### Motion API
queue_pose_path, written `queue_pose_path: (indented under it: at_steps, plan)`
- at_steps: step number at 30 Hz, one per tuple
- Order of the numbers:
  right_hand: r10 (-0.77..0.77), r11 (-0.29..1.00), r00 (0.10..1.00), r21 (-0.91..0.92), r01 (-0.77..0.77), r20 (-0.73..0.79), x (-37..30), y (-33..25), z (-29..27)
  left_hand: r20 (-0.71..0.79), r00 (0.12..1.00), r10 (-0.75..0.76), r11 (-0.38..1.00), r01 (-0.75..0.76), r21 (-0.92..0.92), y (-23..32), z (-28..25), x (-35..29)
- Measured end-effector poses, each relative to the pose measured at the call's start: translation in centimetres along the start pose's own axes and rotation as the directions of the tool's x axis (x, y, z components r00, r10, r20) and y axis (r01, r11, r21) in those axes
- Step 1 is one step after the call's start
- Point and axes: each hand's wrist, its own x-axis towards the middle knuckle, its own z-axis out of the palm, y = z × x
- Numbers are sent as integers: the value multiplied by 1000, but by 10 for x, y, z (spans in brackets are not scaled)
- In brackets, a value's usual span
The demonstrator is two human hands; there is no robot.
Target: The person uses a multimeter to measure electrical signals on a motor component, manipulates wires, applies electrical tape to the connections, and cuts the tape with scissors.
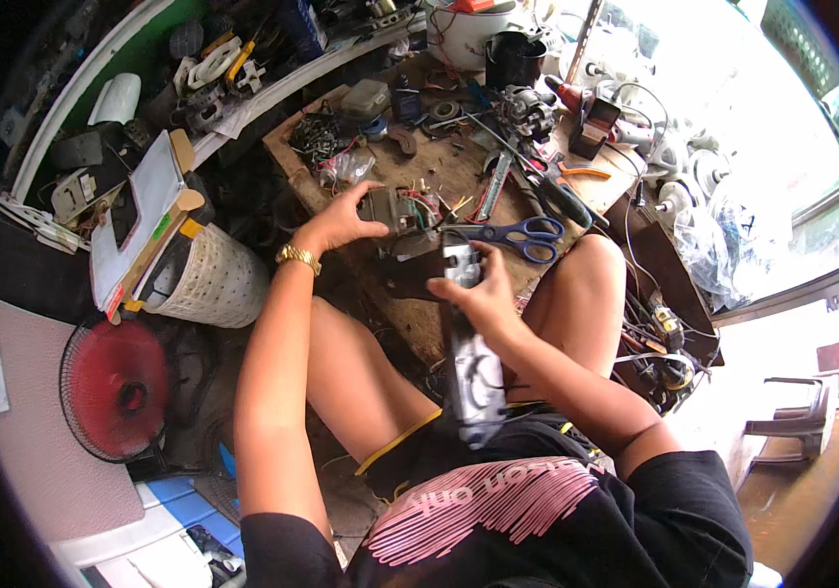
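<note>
In the head view, your right hand (479, 291) is gripping the long panel (476, 382) above your lap (410, 444), probably light, stiff, best edge-held. Your left hand (343, 218) is sitting wide-fingered beside the metal block (379, 210) on the workbench (418, 316), likely heavy, its wires (426, 203) looking fragile.

left arm (278, 392) extended, left hand (344, 218) with thumb and fingers parted, right elbow (647, 437) bent, right hand (484, 302) gripping

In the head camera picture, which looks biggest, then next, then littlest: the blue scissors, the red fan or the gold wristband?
1. Red fan, the biggest by far.
2. Blue scissors.
3. Gold wristband, the littlest.
</note>
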Motion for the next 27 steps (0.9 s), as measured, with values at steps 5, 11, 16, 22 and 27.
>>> queue_pose_path:
  at_steps: [5, 11, 16, 22, 27]
  plan:
    - [29, 966, 991, 250, -61, 131, -47, 0, 44, 243, 968, -60, 998, 60, 6, 28, -11, 9]
    - [31, 884, 931, 425, -196, 365, -109, 0, 54, 297, 952, 77, 943, -166, 288, 43, 9, -13]
    - [-34, 869, 907, 461, -180, 419, -112, 7, 42, 62, 992, 110, 927, -125, 355, 54, 18, -43]
    - [1, 846, 834, 444, -295, 551, -100, 23, 6, -274, 936, 222, 952, -147, 269, 102, 30, -89]
    - [319, 769, 864, 427, -476, 389, -85, 26, -24, -293, 955, 46, 997, -62, -44, 125, 42, -120]
